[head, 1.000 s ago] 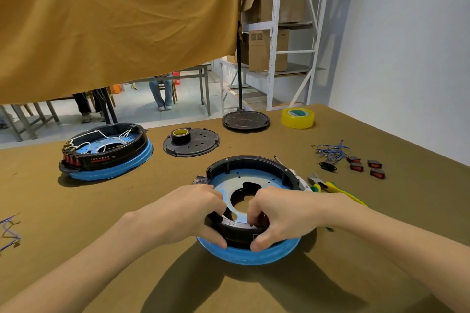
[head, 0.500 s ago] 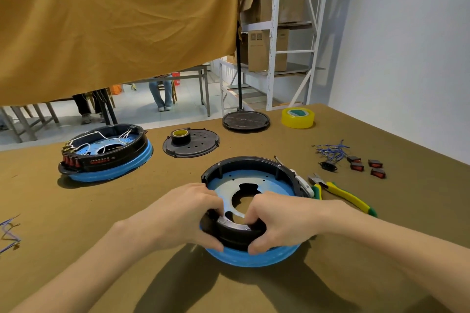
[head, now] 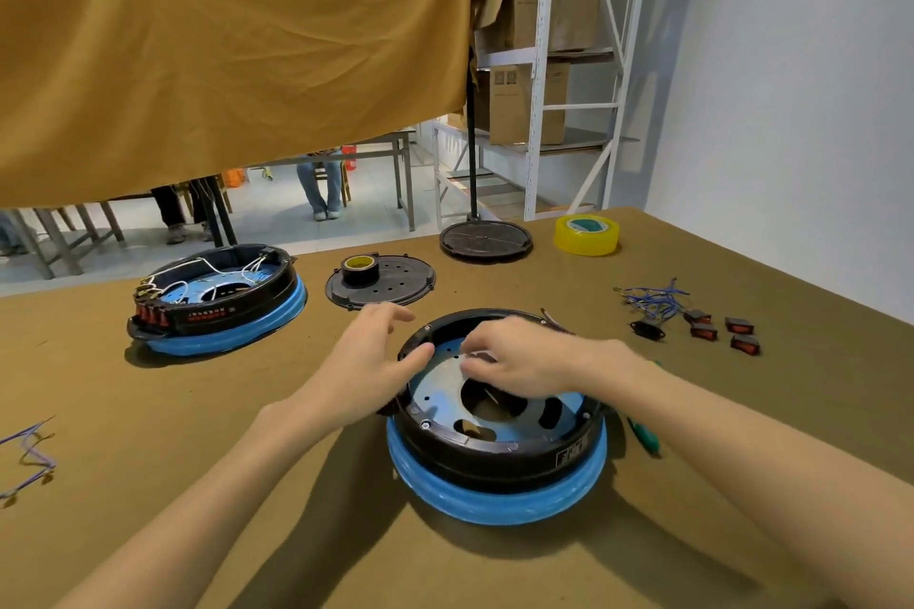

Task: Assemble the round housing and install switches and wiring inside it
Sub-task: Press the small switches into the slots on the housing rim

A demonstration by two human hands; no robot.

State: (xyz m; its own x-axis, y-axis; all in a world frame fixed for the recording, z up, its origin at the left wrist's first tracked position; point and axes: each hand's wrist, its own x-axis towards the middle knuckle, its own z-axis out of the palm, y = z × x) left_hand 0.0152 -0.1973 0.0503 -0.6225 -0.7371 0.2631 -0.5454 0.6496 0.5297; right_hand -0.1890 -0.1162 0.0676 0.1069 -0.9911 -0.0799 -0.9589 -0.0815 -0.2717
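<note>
A round black housing (head: 494, 457) on a blue ring sits in front of me, with a blue-tinted metal plate inside it. My left hand (head: 368, 361) rests against the housing's left rim, fingers loosely spread and thumb on the edge. My right hand (head: 514, 361) hovers over the plate inside the housing, fingers bent downward; whether they pinch anything is hidden. Several red rocker switches (head: 722, 331) and a bundle of blue wires (head: 653, 299) lie to the right on the brown table (head: 198, 435).
A second housing (head: 217, 307) with switches and wiring stands at the left. A black cover plate (head: 381, 284) carries a tape roll. A round black lid (head: 485, 240) and yellow tape (head: 586, 235) lie further back. A green-handled tool (head: 643, 435) lies beside the housing. Loose wires (head: 27, 455) lie far left.
Both hands let go of the housing's near rim and moved back. The housing looks turned, a labelled section of its wall now at the front. The left hand has opened.
</note>
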